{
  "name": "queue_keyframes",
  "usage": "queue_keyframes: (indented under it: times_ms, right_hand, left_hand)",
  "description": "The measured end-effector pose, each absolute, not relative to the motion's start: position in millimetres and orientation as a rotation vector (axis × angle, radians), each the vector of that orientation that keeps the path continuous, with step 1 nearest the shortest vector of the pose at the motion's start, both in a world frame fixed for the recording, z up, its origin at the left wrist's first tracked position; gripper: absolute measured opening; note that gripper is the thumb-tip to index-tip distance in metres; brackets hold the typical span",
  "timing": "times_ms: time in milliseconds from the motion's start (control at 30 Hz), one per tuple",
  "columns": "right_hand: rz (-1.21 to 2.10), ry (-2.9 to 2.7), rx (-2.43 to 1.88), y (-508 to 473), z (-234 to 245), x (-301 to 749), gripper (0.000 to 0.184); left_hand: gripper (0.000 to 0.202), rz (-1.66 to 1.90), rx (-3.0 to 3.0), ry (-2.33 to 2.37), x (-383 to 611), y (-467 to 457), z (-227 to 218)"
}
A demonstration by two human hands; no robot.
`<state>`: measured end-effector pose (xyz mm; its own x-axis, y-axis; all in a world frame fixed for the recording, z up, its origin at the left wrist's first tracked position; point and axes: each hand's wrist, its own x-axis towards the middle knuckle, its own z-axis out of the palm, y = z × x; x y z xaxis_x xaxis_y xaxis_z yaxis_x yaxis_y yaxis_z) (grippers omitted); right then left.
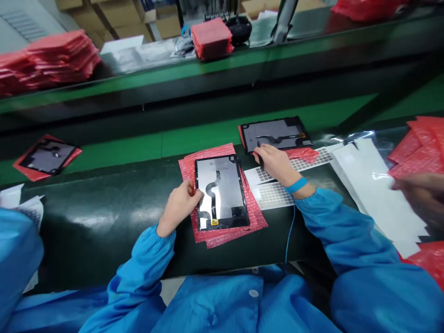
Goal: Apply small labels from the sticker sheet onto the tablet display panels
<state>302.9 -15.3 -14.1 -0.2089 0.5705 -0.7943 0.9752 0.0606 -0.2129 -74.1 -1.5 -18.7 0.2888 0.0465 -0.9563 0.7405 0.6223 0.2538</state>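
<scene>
A tablet display panel [227, 189] with a black rim, a silvery back and a dark flex cable lies on red bubble-wrap bags [256, 217] before me. My left hand [182, 203] is closed at its left edge, thumb on the rim and fingers curled beside it. My right hand [275, 162] is closed around a slim black tool [260, 159] whose exact kind I cannot make out. Just behind that hand rests a second display panel [268, 132], partly over red wrap. Beneath my right wrist are sticker sheets [275, 195] with rows of small grey squares.
Far left, another panel [48, 155] lies on red wrap on the green belt [138, 157]. White sheets [378, 185] and red bags [419, 143] are at right, beside another person's blurred hand [423, 194]. Stacked red packs [58, 60] sit on the shelf. A blue cord [290, 231] hangs from my right wristband.
</scene>
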Motion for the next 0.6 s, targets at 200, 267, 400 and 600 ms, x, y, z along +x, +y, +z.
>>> queue_keyframes:
  times_ms: [200,267,400,600]
  right_hand:
    - [-1.081,1.939,1.374,0,-12,312,0.03]
    - [-1.098,1.972,1.35,0,-4,316,0.031]
    - [-1.114,2.024,1.361,-9,18,326,0.033]
    - [-1.091,2.073,1.488,-23,40,333,0.026]
  left_hand:
    - [0.014,-0.446,0.802,1.342,-77,-7,-16]
    - [0.016,-0.415,0.745,1.367,-80,-8,-18]
    - [0.028,-0.374,0.581,1.297,-84,-12,-26]
    - [0.03,-0.441,0.506,1.2,-79,-13,-36]
